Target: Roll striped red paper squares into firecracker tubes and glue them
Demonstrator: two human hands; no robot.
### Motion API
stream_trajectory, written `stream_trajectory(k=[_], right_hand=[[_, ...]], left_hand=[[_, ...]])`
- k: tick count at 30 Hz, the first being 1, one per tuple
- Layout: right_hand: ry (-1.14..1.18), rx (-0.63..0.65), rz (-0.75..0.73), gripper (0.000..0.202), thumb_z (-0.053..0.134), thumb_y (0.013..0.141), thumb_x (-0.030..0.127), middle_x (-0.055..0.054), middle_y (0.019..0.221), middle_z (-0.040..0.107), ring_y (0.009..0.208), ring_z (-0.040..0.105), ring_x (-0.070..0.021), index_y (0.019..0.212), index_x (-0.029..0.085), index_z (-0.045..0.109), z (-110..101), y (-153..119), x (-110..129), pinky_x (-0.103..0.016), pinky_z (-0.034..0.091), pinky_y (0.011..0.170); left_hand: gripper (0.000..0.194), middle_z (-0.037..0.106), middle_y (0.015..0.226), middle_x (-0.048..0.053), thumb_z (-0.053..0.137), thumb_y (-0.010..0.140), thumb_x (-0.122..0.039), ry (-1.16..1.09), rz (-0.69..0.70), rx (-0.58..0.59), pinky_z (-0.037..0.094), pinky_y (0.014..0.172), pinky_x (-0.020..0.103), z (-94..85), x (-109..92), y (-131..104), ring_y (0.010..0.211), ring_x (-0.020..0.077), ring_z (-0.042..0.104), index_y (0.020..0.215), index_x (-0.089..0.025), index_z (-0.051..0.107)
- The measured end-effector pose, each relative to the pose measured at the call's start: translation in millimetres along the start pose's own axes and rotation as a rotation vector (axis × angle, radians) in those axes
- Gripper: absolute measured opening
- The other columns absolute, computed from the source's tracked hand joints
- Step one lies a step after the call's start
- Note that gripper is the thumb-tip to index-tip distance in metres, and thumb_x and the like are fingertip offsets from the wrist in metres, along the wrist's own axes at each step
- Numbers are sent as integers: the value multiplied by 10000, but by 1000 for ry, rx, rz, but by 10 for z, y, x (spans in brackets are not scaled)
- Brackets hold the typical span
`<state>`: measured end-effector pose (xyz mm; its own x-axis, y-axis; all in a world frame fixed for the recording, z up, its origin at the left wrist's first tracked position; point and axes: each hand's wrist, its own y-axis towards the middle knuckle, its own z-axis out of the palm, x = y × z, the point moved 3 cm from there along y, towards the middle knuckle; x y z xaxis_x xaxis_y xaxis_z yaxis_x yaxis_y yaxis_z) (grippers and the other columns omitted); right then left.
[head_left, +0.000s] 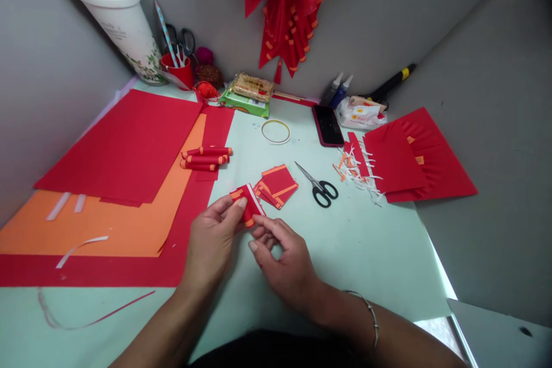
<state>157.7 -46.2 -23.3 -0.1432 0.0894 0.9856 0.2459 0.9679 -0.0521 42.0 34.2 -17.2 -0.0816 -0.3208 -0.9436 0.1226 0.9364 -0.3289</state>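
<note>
Over the worktop [366, 253], right before you, one red paper piece [250, 207] appears partly rolled.
Your left hand [213, 236] pinches it, thumb over fingers; your right hand [288, 259] is loosely half-open, forefinger at the paper's edge. At least four finished-looking rolls [209, 159] lie to the left; a pile of flat cards [276, 181], overlapping too much to count, seems yet to be rolled. One pair of scissors [316, 184] lies near them.
</note>
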Motion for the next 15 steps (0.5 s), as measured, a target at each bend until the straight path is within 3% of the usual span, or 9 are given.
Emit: stream_trajectory(k=[10,15], right_hand=[[-204,58,-33,365,643,847,233,-30,887,626,689,586,-166,1210,231,680,-47,-3,41,-339,547,691],[-296,49,-168,440,615,861,187,-102,1105,629,955,630,-246,1298,234,618,-82,-18,136,-403,556,858]], left_hand=[[221,682,680,-30,683,854,-429,66,-8,7,480,630,228,40,-30,-76,663,150,624,868,-208,697],[215,716,726,-23,683,842,-428,114,41,4,484,627,231,114,-65,-130,686,164,654,850,-213,678]])
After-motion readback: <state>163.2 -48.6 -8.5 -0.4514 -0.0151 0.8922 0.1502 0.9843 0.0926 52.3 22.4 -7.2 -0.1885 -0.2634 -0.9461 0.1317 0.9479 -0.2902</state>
